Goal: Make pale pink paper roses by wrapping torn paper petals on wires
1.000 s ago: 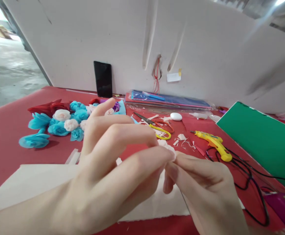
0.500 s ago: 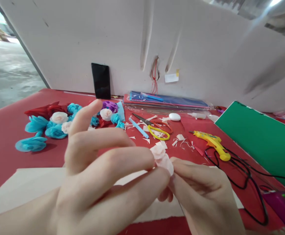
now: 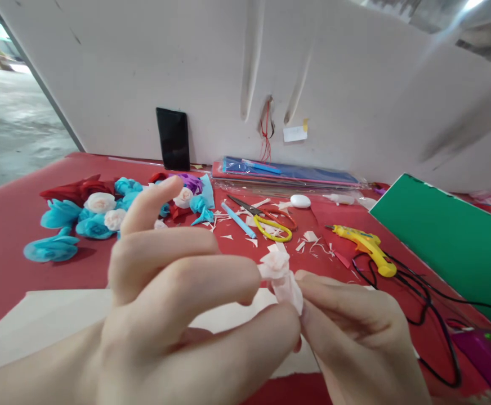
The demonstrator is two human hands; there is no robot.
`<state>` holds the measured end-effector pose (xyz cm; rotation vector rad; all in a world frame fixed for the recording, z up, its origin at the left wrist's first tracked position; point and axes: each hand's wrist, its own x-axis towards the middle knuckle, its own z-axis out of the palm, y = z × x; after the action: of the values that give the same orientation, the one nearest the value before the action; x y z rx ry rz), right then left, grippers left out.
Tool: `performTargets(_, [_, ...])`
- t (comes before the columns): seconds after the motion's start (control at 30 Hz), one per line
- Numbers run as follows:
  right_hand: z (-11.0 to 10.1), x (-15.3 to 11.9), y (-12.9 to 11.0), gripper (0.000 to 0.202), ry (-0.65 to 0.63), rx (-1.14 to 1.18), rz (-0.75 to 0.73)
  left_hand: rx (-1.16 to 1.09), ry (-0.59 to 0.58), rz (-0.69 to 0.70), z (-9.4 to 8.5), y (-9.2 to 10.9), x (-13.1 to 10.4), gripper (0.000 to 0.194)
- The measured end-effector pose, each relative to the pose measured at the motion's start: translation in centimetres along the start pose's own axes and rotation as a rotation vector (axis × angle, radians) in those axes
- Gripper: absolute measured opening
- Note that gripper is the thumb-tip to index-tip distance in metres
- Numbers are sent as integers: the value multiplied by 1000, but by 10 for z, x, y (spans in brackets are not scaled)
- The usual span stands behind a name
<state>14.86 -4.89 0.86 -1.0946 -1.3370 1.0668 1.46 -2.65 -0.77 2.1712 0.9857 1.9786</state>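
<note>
Between my two hands is a small pale pink crepe paper flower (image 3: 280,275), its rolled head up and its lower part pinched together. My left hand (image 3: 178,315) holds it from the left between thumb and forefinger, with the other fingers curled and one raised. From the right, the thumb and forefinger of my right hand (image 3: 355,332) pinch the lower edge of the paper. Under the hands lies a cream paper sheet (image 3: 51,320) on the red tabletop (image 3: 156,275). The flower's base is hidden by my fingers.
Several blue, red, purple and white paper flowers (image 3: 97,225) lie at the left. Scissors (image 3: 271,225), a blue pen (image 3: 237,220) and paper scraps are ahead. A yellow glue gun (image 3: 367,247) with black cable lies right, beside a green board (image 3: 448,242). A phone (image 3: 173,139) leans at the back.
My left thumb and forefinger have moved slightly apart, showing more of the pink flower. The flower's head has turned a little; my right hand keeps its pinch.
</note>
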Motion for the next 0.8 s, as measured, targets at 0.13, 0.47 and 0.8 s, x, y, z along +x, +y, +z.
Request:
performTargets(0.13, [-2, 1, -1, 31, 0, 51, 77, 15, -29, 100, -12, -7, 15, 49])
performTargets(0.47, [-3, 1, -2, 38, -55, 117, 159, -124, -268, 76, -19, -26, 24, 43])
performTargets(0.8, [4, 1, 0, 40, -58, 23, 122, -107, -313, 112, -18, -23, 27, 31])
